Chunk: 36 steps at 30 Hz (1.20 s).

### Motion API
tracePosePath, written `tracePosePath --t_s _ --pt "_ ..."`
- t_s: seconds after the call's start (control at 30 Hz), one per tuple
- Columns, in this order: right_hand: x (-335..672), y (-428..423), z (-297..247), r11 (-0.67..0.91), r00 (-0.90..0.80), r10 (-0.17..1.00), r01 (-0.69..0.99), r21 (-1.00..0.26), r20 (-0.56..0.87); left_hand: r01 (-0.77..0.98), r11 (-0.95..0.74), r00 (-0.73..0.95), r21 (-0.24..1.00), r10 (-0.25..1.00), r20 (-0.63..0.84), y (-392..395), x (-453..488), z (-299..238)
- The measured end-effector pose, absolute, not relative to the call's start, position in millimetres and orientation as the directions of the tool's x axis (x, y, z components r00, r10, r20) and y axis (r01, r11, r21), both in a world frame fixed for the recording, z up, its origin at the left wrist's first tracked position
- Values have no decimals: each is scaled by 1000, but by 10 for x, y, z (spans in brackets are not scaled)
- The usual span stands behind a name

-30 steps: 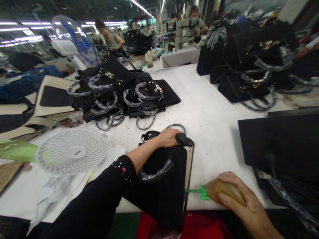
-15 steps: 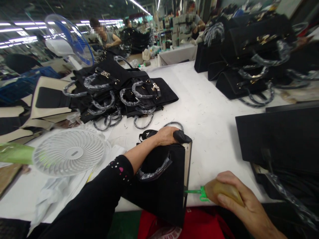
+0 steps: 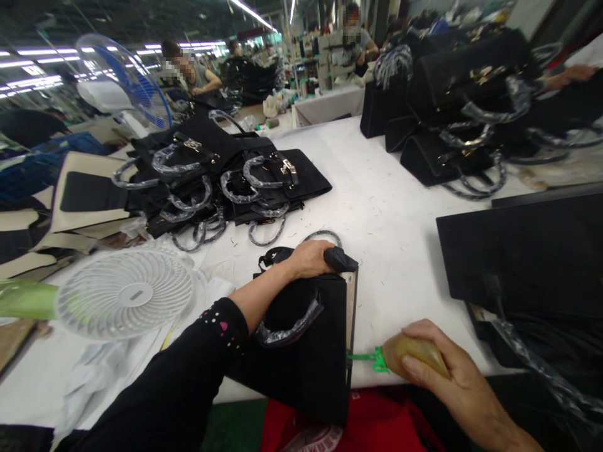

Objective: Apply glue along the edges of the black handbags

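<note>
A black handbag [image 3: 311, 351] lies on its side at the near edge of the white table [image 3: 391, 207], its plastic-wrapped handle facing up. My left hand [image 3: 308, 258] is closed over the bag's far top corner. My right hand [image 3: 438, 373] grips a yellowish squeeze bottle [image 3: 409, 353] with a green nozzle [image 3: 367, 359]. The nozzle tip touches the pale raw edge of the bag on its right side.
A pile of flat black bags with wrapped handles [image 3: 226, 176] lies at the back left, standing bags [image 3: 452, 113] at the back right. A small white fan [image 3: 125, 295] is at my left. A black panel [image 3: 522, 251] lies at the right. Other people work further back.
The view has drifted slightly, so everything sits a little further left and up. Both hands keep the same hold on the bag and bottle.
</note>
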State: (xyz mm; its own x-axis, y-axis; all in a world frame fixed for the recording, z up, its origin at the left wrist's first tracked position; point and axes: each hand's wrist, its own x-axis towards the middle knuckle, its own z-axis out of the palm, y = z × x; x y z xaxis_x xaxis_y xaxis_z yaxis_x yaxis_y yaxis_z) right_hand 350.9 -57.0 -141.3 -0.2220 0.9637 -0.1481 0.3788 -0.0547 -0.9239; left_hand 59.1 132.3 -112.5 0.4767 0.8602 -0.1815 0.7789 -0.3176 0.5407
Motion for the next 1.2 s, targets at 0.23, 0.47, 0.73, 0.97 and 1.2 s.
tracePosePath --t_s 0.23,0.47,0.73,0.97,1.2 --pt "3478 -565 -1330 -337 -144 906 322 -885 -398 809 -326 454 489 876 -166 1285 617 -1107" --pt "3408 -556 -1203 -404 -118 885 286 -869 -450 822 -333 445 461 882 -156 1258 635 -1079" --pt "3376 -574 -1192 -447 -108 870 237 -862 -481 815 -343 448 467 884 -132 1233 617 -1087" --pt "3436 -590 -1208 -334 -223 881 327 -884 -416 799 -359 460 483 882 -103 1234 618 -1041" --pt "3461 -553 -1320 -131 -94 978 423 -897 -187 790 -379 394 482 916 75 1206 444 -491"
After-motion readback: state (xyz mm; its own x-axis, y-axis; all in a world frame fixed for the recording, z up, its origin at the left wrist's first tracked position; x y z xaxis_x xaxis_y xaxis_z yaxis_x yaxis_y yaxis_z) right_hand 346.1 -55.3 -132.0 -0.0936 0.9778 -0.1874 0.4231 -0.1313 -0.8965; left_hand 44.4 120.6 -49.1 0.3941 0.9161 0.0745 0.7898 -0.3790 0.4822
